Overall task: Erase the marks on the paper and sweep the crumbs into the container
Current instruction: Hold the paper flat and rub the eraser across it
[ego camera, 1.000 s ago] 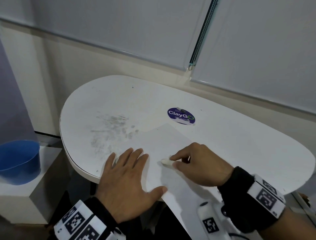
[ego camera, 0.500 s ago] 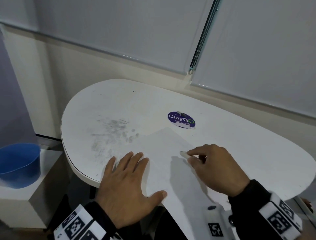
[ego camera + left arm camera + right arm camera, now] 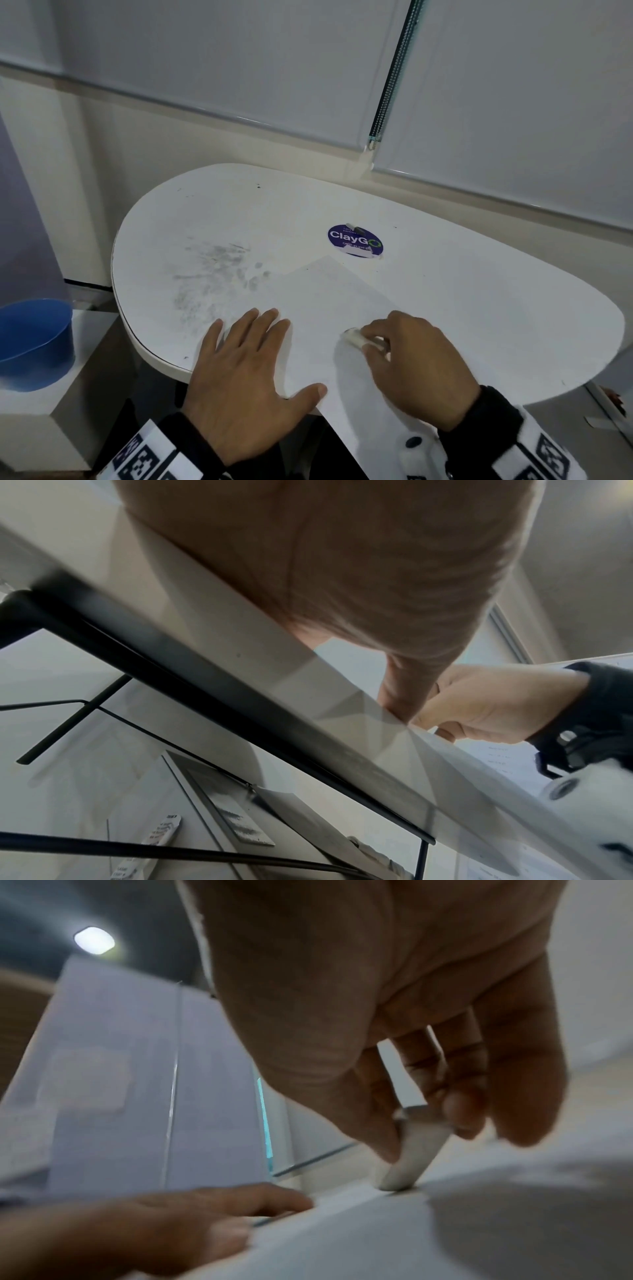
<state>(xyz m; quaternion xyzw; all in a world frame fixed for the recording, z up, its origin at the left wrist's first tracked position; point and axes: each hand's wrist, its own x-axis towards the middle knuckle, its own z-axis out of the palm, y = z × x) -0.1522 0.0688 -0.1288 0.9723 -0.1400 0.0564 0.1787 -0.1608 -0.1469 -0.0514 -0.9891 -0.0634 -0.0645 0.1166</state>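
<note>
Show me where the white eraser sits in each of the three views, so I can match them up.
Head: eraser low and right of centre, pinched by the right hand, tip on the paper.
Left wrist: not visible; the right hand's fingers hide it.
Right wrist: right of centre, tip on the paper.
Shared landmark: the left hand, flat on the paper's left side.

likely an office or canteen corner: a rounded white table [image 3: 445, 291] with a "claygo" sticker [image 3: 354, 237] mid-frame, grey roller blinds [image 3: 205, 68] and bead chain [image 3: 394, 68] across the top.
</note>
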